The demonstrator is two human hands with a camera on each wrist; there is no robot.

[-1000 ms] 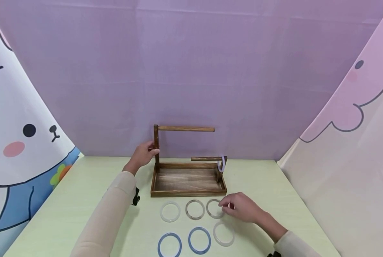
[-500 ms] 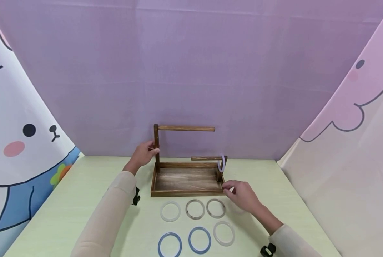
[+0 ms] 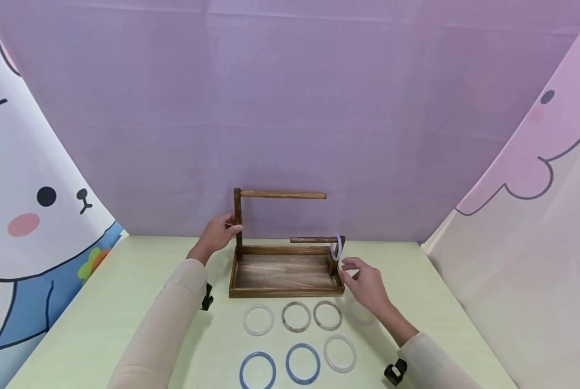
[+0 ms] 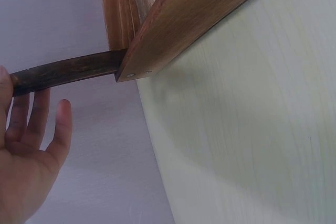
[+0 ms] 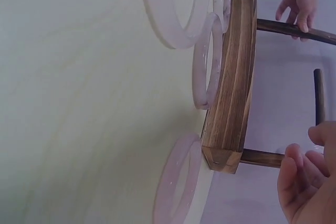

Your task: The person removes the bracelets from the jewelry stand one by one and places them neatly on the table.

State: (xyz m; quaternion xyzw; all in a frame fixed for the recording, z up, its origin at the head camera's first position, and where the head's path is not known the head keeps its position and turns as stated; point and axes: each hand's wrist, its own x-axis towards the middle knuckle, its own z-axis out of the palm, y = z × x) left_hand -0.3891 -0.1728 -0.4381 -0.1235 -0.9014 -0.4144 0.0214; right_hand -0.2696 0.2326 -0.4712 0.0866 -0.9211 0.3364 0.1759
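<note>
A dark wooden rack (image 3: 286,292) stands on the pale green table, with a tray base, a tall post on its left and a short post on its right. My left hand (image 3: 220,231) grips the tall post (image 4: 68,72). A lilac ring (image 3: 337,247) hangs on the lower bar. My right hand (image 3: 360,275) hovers by the tray's right end with its fingers loosely spread and holds nothing. In the right wrist view its fingers (image 5: 294,174) are close to the short post (image 5: 261,157). Just below it on the table lies a pale pink ring (image 3: 361,313).
Several more rings lie in front of the rack: a white ring (image 3: 258,319), two clear ones (image 3: 296,316) in the near row, then two blue rings (image 3: 257,370) and a clear ring (image 3: 339,354). Purple cloth hangs behind, and printed cloths flank both sides.
My right hand has risen from the row of rings and moved away toward the rack's right end. The left hand has stayed on the post.
</note>
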